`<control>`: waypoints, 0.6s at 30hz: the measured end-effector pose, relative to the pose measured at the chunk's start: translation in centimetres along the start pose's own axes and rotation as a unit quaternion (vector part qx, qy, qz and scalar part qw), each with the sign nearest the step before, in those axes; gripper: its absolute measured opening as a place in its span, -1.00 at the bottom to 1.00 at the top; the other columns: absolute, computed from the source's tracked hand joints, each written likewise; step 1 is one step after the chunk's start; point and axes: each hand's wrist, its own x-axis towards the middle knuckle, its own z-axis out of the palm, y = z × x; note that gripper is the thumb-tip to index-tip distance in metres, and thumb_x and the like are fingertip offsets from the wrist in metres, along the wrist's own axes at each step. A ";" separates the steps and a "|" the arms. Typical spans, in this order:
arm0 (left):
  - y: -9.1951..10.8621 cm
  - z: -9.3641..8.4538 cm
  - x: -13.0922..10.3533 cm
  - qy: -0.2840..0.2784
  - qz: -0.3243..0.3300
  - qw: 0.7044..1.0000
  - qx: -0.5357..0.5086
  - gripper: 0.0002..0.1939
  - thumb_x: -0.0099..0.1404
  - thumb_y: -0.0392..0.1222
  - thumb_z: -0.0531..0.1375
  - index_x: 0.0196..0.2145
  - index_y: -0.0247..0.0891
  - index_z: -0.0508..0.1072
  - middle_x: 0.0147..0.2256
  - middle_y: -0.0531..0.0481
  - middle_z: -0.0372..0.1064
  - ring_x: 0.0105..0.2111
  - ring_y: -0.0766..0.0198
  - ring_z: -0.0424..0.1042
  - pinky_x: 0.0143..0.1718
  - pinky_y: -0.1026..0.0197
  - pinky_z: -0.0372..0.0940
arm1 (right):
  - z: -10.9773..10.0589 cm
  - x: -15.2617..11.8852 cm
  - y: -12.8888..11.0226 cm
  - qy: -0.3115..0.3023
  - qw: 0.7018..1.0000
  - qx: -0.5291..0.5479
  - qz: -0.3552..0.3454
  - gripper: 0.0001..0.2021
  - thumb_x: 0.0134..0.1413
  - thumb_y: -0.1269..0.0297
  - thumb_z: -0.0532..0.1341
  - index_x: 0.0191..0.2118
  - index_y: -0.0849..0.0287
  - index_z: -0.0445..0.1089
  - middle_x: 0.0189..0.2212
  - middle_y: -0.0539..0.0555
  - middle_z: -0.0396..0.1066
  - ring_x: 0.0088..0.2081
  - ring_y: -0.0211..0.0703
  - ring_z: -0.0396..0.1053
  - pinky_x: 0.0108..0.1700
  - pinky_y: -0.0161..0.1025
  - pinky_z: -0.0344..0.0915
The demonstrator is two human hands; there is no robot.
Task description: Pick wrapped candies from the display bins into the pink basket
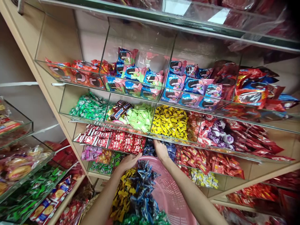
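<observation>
A pink plastic basket sits below my hands, holding yellow-wrapped sweets, blue-wrapped sweets and green-wrapped sweets. My left hand is at the basket's upper left rim, closed over it, with some fingers hidden. Beyond the rim, my right hand reaches into a compartment of dark blue-wrapped sweets. Its fingertips are partly concealed below the shelf edge, so their grip is unclear. Red packets lie just beyond my left hand.
Glass-fronted shelves rise in tiers ahead. Above my right hand are yellow-wrapped sweets; to their left lie pale green packets and Snickers bars. Blue-and-pink biscuit packets fill a higher tier. Another shelf unit stands at left.
</observation>
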 end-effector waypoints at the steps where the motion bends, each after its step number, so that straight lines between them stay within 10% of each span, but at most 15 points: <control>1: 0.1 0.0 0.0 0.002 0.001 1.000 0.002 -0.36 0.11 0.36 -0.17 -0.48 -0.22 0.41 -0.44 -0.08 0.45 -0.36 0.08 0.39 -0.36 0.27 0.11 | 0.0 -0.7 0.0 0.024 1.000 0.017 -0.005 -0.70 0.19 0.45 -0.15 0.00 0.13 0.09 -0.14 0.19 0.34 -0.32 -0.13 0.42 -0.32 -0.27 0.21; 7: 0.3 0.0 0.0 0.004 -0.003 0.999 0.034 -0.31 0.09 0.41 -0.24 -0.57 -0.23 0.35 -0.51 -0.07 0.39 -0.42 0.10 0.37 -0.41 0.27 0.07 | 1.2 -7.3 0.7 0.146 0.962 0.222 -0.063 -0.78 0.23 0.25 -0.16 -0.17 0.14 0.16 -0.22 0.10 0.35 -0.37 -0.22 0.38 -0.38 -0.33 0.19; 18: 0.3 0.1 0.1 -0.006 0.023 1.000 0.010 -0.36 0.11 0.39 -0.24 -0.59 -0.23 0.22 -0.58 0.03 0.28 -0.50 0.21 0.28 -0.43 0.30 0.04 | 4.0 -13.0 1.5 0.055 0.956 0.284 -0.052 -0.82 0.19 0.28 -0.14 -0.31 0.14 0.15 -0.48 0.03 0.36 -0.50 -0.20 0.34 -0.44 -0.33 0.14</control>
